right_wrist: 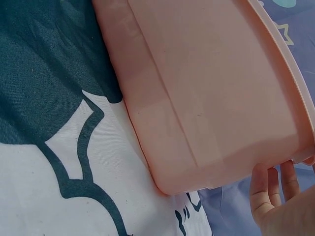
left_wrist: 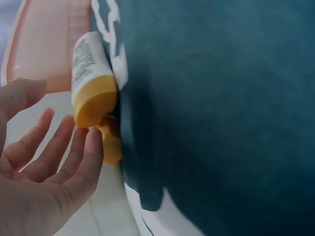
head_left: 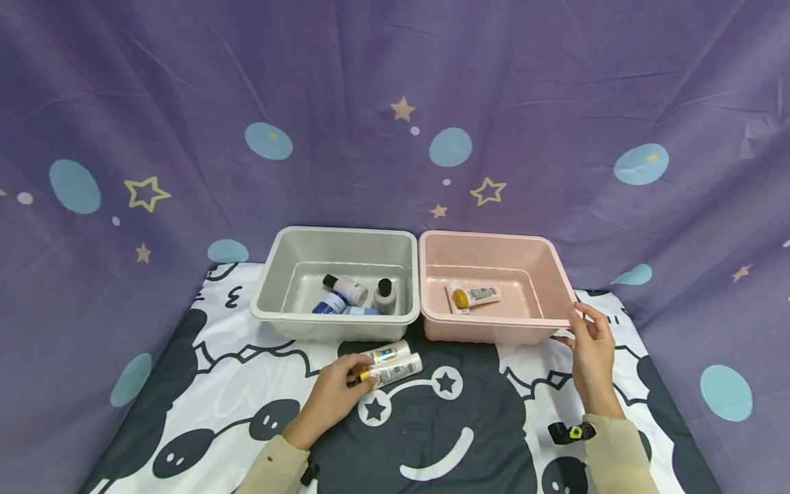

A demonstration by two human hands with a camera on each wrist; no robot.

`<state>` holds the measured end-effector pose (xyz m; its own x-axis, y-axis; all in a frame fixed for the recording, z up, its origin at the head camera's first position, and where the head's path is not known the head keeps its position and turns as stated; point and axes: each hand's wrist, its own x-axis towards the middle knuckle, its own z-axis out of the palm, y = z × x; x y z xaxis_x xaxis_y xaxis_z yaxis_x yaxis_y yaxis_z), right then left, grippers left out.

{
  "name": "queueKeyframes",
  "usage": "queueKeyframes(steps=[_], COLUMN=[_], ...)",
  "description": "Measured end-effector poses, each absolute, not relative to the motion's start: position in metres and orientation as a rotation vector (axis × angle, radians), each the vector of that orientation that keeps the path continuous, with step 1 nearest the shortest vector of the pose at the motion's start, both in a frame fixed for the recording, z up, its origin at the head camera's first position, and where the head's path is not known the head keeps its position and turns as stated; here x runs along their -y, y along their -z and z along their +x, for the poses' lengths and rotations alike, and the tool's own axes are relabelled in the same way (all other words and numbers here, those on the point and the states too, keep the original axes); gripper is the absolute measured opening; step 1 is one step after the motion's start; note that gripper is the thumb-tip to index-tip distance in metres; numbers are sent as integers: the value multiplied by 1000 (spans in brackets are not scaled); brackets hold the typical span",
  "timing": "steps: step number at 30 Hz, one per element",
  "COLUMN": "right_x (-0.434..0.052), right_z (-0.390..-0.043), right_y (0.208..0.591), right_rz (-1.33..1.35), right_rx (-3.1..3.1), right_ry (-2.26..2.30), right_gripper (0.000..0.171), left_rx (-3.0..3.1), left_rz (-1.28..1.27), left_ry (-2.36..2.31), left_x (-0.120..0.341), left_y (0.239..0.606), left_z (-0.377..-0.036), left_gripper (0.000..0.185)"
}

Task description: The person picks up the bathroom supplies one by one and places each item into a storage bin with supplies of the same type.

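Two white tubes lie side by side on the patterned cloth in front of the grey bin (head_left: 336,317): one with a blue label (head_left: 387,353), one with a yellow cap (head_left: 395,371). My left hand (head_left: 361,374) reaches their near ends. In the left wrist view its straight fingers (left_wrist: 83,142) touch the yellow cap of a tube (left_wrist: 91,78). My right hand (head_left: 586,322) is at the front right corner of the pink bin (head_left: 494,322), fingers loosely bent beside the rim. Seen from the right wrist, those fingers (right_wrist: 275,182) sit just under the pink bin (right_wrist: 211,98).
The grey bin holds a white bottle with a black cap (head_left: 345,288), a blue bottle (head_left: 333,303) and a pale bottle with a black cap (head_left: 385,296). A yellow-capped tube (head_left: 478,296) lies in the pink bin. Purple starred cloth hangs behind.
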<state>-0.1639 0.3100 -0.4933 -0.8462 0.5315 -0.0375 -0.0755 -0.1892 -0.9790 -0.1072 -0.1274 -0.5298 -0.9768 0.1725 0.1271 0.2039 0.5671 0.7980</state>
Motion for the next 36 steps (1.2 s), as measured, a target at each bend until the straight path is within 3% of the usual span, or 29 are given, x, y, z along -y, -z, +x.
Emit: queueKeyframes(steps=[17,36], right_x=[-310,-310], right_z=[-164,-164], right_y=[494,495], right_rz=[-525,-545], right_rx=[1697,1686], right_ry=[-2064,-2078], right_gripper=[29,28], left_rx=[2838,2745], left_rz=[-504,-365], left_ry=[1034,1673], left_x=[119,125], left_y=[535,532], left_z=[-102,-107], left_gripper=[36,42])
